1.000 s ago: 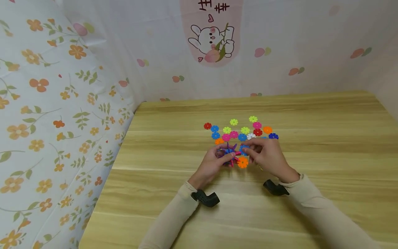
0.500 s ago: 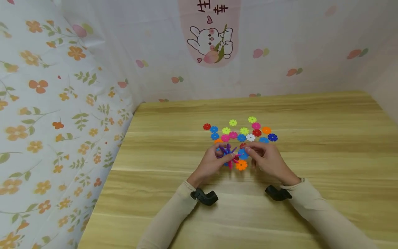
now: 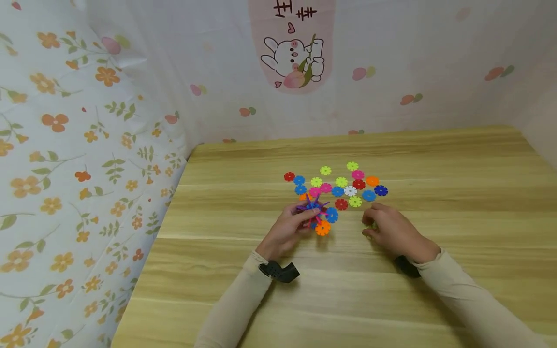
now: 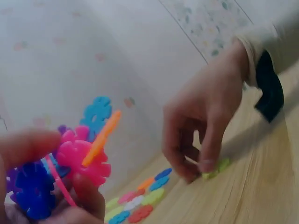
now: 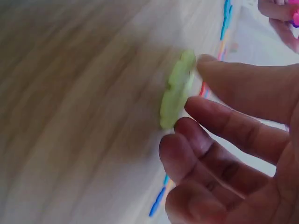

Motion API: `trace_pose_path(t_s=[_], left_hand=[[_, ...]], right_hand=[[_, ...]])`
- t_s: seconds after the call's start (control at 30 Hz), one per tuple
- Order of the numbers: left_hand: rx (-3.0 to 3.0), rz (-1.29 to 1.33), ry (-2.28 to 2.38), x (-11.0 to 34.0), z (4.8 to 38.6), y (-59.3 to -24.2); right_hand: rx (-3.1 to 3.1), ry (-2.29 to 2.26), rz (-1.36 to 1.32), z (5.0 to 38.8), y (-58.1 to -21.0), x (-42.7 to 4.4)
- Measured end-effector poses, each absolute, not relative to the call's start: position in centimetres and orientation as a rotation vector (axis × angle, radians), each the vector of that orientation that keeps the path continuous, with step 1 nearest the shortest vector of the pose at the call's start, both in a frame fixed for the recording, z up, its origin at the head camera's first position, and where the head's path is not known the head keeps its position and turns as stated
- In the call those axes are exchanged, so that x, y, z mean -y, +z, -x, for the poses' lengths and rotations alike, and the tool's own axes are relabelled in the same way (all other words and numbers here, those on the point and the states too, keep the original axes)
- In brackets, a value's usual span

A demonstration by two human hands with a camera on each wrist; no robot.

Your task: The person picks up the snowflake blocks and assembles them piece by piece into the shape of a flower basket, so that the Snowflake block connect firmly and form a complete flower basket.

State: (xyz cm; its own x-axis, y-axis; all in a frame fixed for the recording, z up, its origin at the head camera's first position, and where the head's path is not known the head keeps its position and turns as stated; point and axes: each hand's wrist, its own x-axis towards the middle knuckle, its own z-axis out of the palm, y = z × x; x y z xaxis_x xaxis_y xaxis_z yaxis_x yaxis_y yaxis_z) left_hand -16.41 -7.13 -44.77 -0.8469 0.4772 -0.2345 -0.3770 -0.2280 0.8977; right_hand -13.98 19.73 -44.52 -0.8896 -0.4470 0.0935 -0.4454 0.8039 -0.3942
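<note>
My left hand (image 3: pixel 285 228) holds a cluster of joined snowflake discs (image 3: pixel 314 209) just above the table, with purple, blue and pink pieces at its centre. An orange disc (image 3: pixel 323 228) and a blue disc (image 3: pixel 332 215) stick out from it on the right. In the left wrist view, the thumb and fingers grip a dark blue disc (image 4: pixel 35 190) and a pink disc (image 4: pixel 85 161). Farther right, my right hand (image 3: pixel 393 232) is down at the tabletop, thumb and fingertips pinching the edge of a yellow-green snowflake disc (image 5: pixel 177 88), partly hidden in the head view.
Loose snowflake discs in several colours lie scattered beyond the hands, among them a white one (image 3: pixel 350 191), a red one (image 3: pixel 341 204) and a dark blue one (image 3: pixel 381 190). The wooden table (image 3: pixel 457 193) meets a patterned cloth (image 3: pixel 217 96) at the back and left.
My right hand has left the cluster and moved right to the yellow-green disc on the table. The cluster in my left hand has shifted slightly left, its blue and orange discs now in plain sight.
</note>
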Motion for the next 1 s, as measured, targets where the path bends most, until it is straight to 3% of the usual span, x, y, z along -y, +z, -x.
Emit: trace_pose_path(t_s=[0.43,0.77,1.0], left_hand=[[-1.325,-0.066,2.203,6.3,16.2,-44.8],[-1.404,-0.145,2.156,5.9,16.0,-44.6],[-1.753,-0.279,2.032,5.4,15.4,-44.0]], right_hand=[[-2.795,-0.711,0.815,14.0,-44.1,-20.3],[-2.627,-1.726,0.521,14.2,-42.0,-17.4],[-2.773,-1.675,0.732,14.0,-41.4,-15.7]])
